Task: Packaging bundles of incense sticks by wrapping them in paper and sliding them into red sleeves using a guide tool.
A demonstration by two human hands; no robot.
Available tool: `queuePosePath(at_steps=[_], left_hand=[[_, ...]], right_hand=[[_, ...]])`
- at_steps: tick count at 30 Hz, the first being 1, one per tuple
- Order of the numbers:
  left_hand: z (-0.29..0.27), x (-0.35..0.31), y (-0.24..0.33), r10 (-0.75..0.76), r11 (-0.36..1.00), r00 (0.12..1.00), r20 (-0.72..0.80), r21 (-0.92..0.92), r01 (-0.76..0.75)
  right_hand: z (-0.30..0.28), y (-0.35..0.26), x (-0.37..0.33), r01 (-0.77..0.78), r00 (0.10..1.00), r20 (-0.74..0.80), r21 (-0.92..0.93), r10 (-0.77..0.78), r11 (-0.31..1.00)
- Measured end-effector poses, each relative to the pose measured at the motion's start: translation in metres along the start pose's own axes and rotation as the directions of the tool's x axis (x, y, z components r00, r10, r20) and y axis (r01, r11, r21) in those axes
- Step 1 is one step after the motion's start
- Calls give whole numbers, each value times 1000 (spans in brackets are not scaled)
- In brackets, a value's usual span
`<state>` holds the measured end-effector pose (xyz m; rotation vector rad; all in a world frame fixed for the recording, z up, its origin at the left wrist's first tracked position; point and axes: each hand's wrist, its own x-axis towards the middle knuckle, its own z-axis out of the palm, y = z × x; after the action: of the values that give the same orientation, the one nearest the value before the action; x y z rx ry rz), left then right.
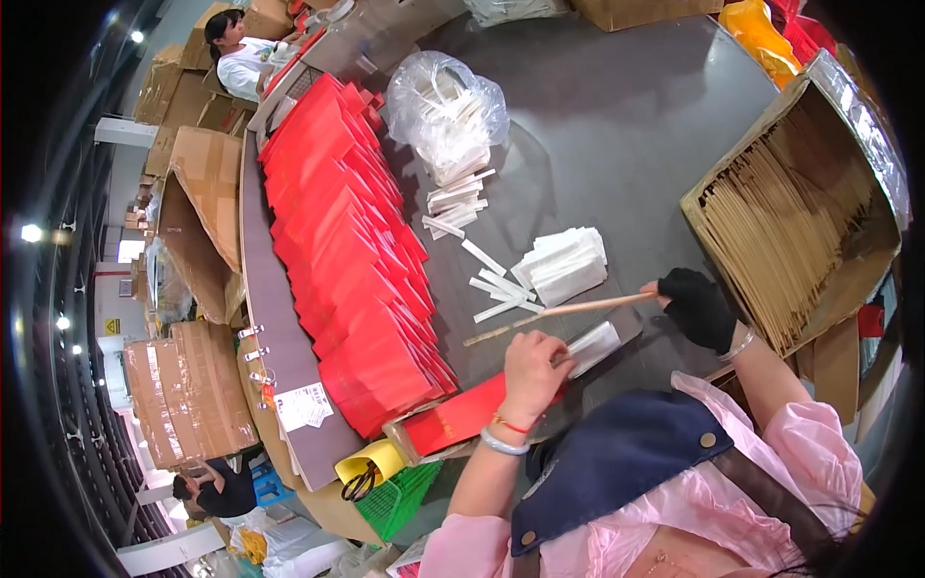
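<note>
My right hand (698,308), in a black fingerless glove, pinches one end of a long, thin wooden stick (588,305). The stick reaches leftward over the table, and its far end looks darker. My left hand (537,371) is bare, its fingers drawn together above a long red paper packet (458,412) near the table edge. What those fingers pinch, if anything, is hidden. White paper (594,345) lies just right of them. Beyond the stick are a stack of white slips (564,265) and several loose white strips (501,284).
Overlapping red packets (352,241) form a long row at left. A clear plastic bag (448,101) of white strips stands farther back. At right, a cardboard box (708,226) holds many long tan sticks. Scissors (359,482) sit in a yellow holder. Two other people are at left.
</note>
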<state>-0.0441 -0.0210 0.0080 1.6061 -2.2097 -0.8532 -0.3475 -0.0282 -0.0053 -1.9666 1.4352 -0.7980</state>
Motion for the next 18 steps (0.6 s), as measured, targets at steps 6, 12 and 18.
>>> queuePosePath(at_steps=[6,12,18], left_hand=[[-6,-46,-8,-28,994,982,-186,94,46],[10,-39,5,21,989,980,-197,147,8],[18,-35,5,56,983,981,-184,184,-21]], right_hand=[[7,7,5,97,939,342,-187,-27,978],[56,-7,21,367,915,196,-53,-351,929],[108,-20,0,-136,981,169,264,93,955]])
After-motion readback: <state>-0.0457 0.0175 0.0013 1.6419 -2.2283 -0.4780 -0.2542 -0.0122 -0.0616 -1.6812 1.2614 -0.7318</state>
